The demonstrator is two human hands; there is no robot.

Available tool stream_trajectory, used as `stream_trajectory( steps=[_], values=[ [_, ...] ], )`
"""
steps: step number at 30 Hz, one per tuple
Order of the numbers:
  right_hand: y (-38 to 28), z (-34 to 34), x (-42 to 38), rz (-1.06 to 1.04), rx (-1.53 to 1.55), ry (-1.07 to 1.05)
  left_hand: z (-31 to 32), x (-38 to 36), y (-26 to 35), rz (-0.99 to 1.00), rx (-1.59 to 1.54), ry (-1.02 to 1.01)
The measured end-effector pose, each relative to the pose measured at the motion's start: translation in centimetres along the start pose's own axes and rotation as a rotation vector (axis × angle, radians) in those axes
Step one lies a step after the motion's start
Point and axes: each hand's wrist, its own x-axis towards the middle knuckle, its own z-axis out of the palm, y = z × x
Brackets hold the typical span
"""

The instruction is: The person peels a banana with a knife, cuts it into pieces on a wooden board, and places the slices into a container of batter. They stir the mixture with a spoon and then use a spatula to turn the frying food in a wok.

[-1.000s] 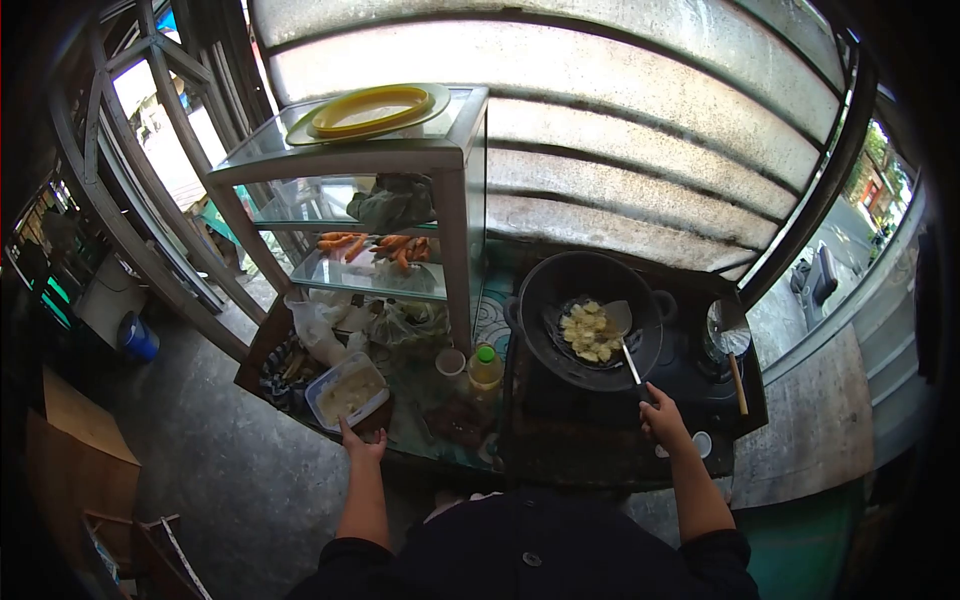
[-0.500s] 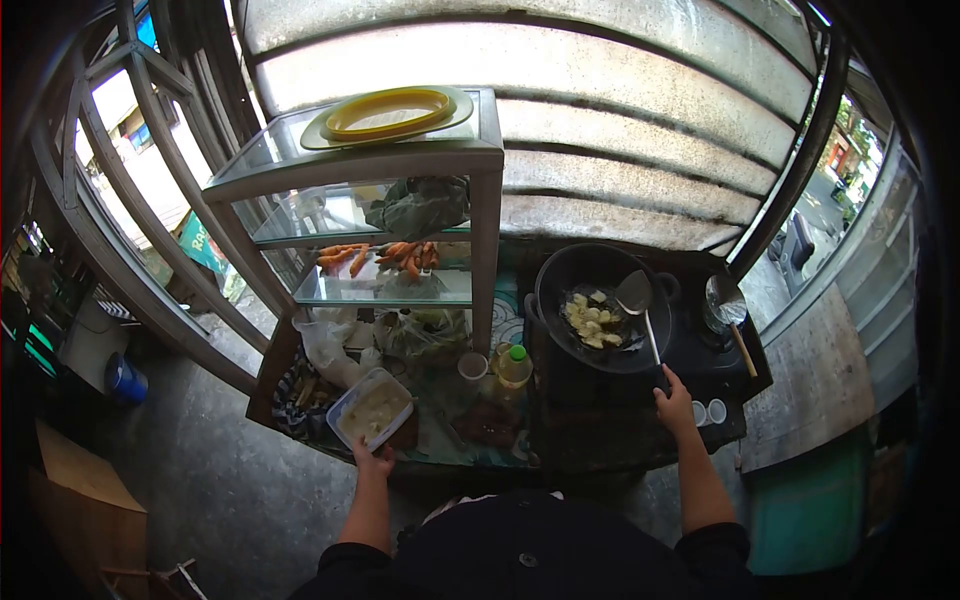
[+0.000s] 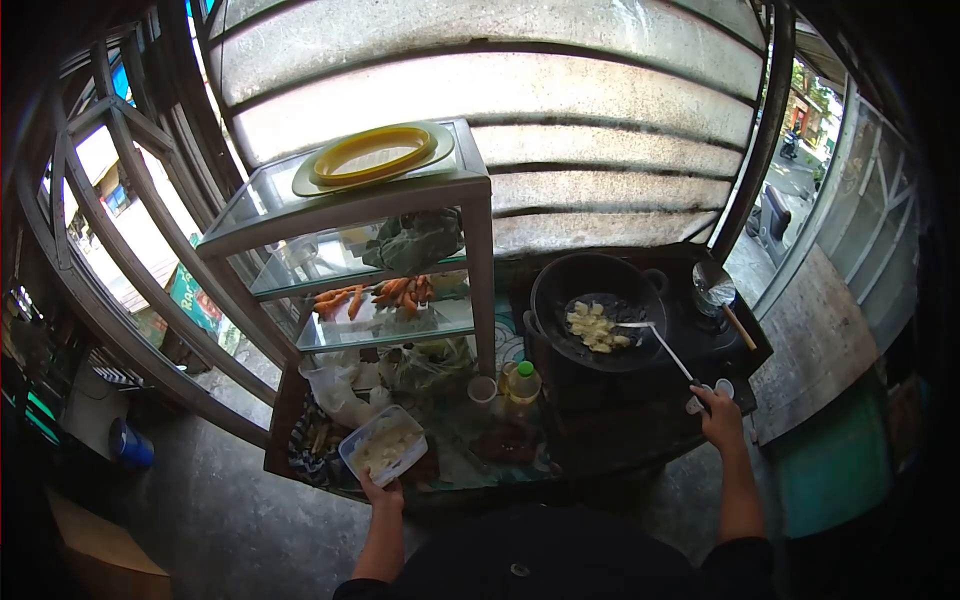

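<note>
My right hand is closed round the dark handle end of a long metal spatula. Its blade is seen nearly edge-on inside a black wok, touching the right side of a heap of pale yellow food pieces. The wok sits on a dark stove at the right of the counter. With my left hand I grip the near edge of a clear rectangular plastic tub, tilted slightly, with whitish batter-like food inside. My left thumb lies over the rim.
A glass display case holds orange fried pieces on a shelf; a yellow-rimmed plate lies on top. Beside the wok stand a green-capped bottle and a cup. A foil-covered pan rests on the right burner.
My right hand has moved right and toward me; the spatula blade has turned edge-on and shifted against the food, now bunched together. The tub is still in my left hand. The camera view has shifted.
</note>
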Motion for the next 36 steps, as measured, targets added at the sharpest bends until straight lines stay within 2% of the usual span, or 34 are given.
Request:
stream_trajectory(
  steps=[4,5,7,11,13,18,20,24,31,34,36],
  values=[
    [0.5,-3.0,-2.4,-0.031,-0.069,0.007,-0.9,0.5,0.4,0.002,-0.107,-0.139],
    [-0.1,-3.9,-2.8,0.011,-0.11,-0.055,-1.1,0.5,0.5,-0.004,-0.105,-0.136],
    [-0.9,-4.1,-3.2,0.064,-0.154,-0.12,-0.7,0.1,0.8,0.019,-0.019,-0.003],
    [-1.4,-1.1,-3.0,-0.017,-0.069,-0.103,0.0,-0.2,0.4,0.04,-0.038,-0.029],
    [-1.7,0.9,-2.2,-0.055,-0.026,-0.101,0.9,-0.7,0.5,0.064,-0.041,-0.17],
    [-2.1,5.2,0.1,0.011,-0.007,-0.181,3.5,-2.1,0.6,0.034,0.031,-0.116],
    [-2.3,6.0,1.1,0.022,-0.003,-0.19,4.5,-2.6,0.4,0.021,-0.006,-0.223],
    [-2.6,7.3,3.2,0.047,0.009,-0.218,5.0,-3.6,0.6,-0.016,0.071,-0.17],
    [-2.5,8.8,5.8,0.054,0.044,-0.248,7.3,-7.6,1.4,-0.046,0.055,-0.219],
    [-2.4,9.2,6.3,0.048,0.066,-0.228,7.7,-7.7,1.5,-0.046,0.044,-0.208],
    [-2.6,8.8,6.3,0.036,0.075,-0.115,7.8,-7.4,1.4,-0.047,0.028,-0.209]
  ],
)
